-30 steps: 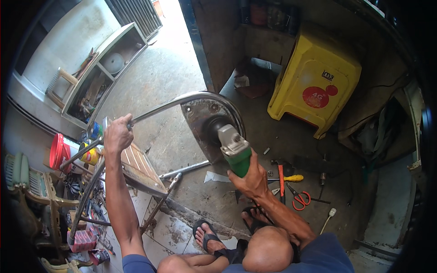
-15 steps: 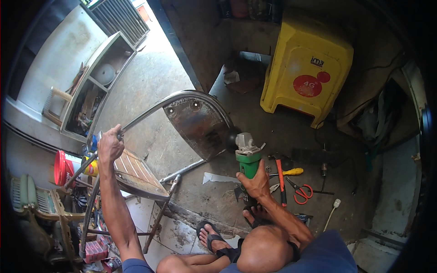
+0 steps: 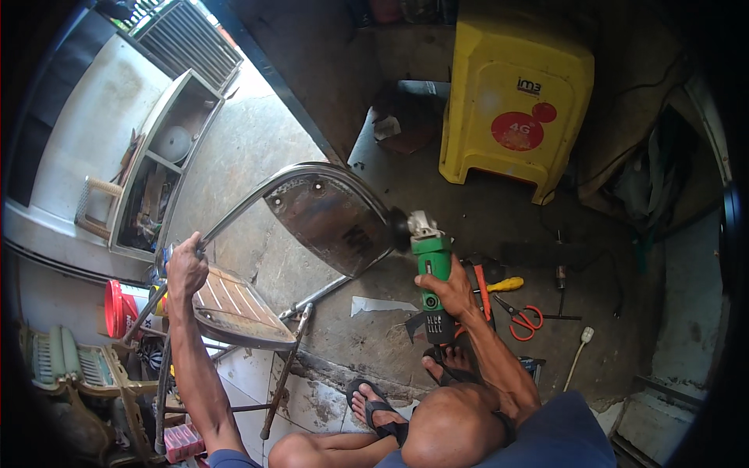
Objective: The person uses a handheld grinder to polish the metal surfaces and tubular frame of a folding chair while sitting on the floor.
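A chair with a metal tube frame lies tipped over in front of me. Its curved backrest panel [image 3: 331, 222] is worn and stained, and its slatted wooden seat [image 3: 234, 300] sits nearer. My left hand [image 3: 187, 267] is closed around the frame tube at the left. My right hand [image 3: 449, 287] wraps round the body of a green angle grinder [image 3: 431, 261]. The grinder's dark round head [image 3: 399, 228] is at the right edge of the backrest tube; whether it touches, I cannot tell.
Red-handled scissors [image 3: 527, 324], a yellow-handled screwdriver [image 3: 507, 285] and a red-handled tool [image 3: 482, 292] lie on the floor at right. A yellow plastic stool [image 3: 515, 93] stands beyond. At left are a red bucket [image 3: 118, 308], a glass-fronted cabinet [image 3: 168, 152] and clutter.
The view has shifted slightly. My right hand has turned the grinder, so more of its body shows, while its head stays by the backrest's right edge. My left hand keeps its hold.
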`<action>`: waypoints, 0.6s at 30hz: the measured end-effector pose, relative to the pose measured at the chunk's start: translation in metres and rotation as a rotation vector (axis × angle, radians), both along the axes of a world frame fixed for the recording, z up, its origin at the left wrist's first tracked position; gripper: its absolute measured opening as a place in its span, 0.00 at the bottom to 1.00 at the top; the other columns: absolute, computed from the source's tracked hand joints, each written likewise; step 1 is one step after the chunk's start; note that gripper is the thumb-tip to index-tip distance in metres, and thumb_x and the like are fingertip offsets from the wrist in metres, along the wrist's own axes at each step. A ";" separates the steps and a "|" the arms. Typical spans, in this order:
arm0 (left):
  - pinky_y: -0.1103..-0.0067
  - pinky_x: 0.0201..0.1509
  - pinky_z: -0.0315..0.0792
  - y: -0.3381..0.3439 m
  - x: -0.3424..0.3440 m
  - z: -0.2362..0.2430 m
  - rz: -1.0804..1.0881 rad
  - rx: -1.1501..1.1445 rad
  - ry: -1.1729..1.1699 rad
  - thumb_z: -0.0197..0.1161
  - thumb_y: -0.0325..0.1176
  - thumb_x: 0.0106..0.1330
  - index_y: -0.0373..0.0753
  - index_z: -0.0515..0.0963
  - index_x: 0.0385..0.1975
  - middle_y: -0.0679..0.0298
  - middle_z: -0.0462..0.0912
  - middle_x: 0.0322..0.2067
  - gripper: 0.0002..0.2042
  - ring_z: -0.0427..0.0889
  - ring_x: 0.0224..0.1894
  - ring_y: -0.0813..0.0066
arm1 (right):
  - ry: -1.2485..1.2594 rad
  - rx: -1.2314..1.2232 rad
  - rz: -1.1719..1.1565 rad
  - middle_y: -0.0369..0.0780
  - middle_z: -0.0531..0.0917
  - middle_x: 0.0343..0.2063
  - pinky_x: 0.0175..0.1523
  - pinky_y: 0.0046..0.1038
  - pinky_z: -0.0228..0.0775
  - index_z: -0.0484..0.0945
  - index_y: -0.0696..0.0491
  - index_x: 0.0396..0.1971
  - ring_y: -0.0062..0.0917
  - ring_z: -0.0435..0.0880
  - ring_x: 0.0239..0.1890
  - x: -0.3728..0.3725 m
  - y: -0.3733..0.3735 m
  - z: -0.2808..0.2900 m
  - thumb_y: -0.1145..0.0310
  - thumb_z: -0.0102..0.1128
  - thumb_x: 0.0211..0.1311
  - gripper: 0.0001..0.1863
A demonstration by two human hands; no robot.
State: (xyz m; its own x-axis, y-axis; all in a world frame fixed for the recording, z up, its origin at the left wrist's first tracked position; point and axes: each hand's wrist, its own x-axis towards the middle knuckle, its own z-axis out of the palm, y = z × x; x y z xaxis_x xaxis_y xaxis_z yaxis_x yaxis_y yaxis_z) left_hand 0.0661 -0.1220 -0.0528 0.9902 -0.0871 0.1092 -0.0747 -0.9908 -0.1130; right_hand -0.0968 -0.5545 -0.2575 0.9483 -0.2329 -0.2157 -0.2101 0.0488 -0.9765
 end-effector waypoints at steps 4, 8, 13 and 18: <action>0.54 0.44 0.73 0.001 -0.004 -0.004 -0.008 -0.034 0.021 0.57 0.28 0.62 0.37 0.76 0.43 0.46 0.83 0.37 0.10 0.82 0.44 0.39 | -0.127 -0.126 0.078 0.44 0.83 0.43 0.54 0.35 0.74 0.73 0.58 0.56 0.33 0.83 0.46 0.025 0.000 0.047 0.55 0.74 0.48 0.37; 0.54 0.44 0.72 -0.001 -0.013 -0.005 -0.039 -0.084 -0.010 0.57 0.26 0.61 0.35 0.73 0.40 0.45 0.82 0.36 0.09 0.81 0.44 0.37 | -0.115 -0.070 0.083 0.41 0.80 0.40 0.49 0.31 0.74 0.72 0.57 0.57 0.28 0.81 0.43 0.037 -0.006 0.048 0.59 0.72 0.50 0.34; 0.54 0.44 0.72 0.000 -0.013 0.001 -0.045 -0.081 -0.037 0.57 0.25 0.59 0.35 0.72 0.38 0.45 0.82 0.35 0.08 0.80 0.44 0.38 | 0.122 0.167 0.154 0.41 0.83 0.43 0.53 0.32 0.74 0.75 0.57 0.56 0.31 0.82 0.46 0.012 -0.036 0.002 0.61 0.73 0.49 0.34; 0.56 0.42 0.73 -0.004 -0.024 -0.002 -0.029 -0.065 -0.002 0.59 0.25 0.61 0.35 0.72 0.40 0.43 0.82 0.34 0.09 0.81 0.41 0.37 | -0.087 0.071 0.234 0.41 0.81 0.42 0.53 0.33 0.72 0.75 0.57 0.54 0.30 0.81 0.46 0.029 -0.038 0.055 0.56 0.72 0.50 0.33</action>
State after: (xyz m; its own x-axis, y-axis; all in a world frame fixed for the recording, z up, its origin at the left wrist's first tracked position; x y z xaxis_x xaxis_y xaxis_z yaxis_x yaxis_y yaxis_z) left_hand 0.0423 -0.1264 -0.0553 0.9871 -0.1087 0.1174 -0.1037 -0.9934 -0.0486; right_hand -0.0674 -0.5929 -0.2024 0.9903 0.0081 -0.1388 -0.1390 0.0777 -0.9872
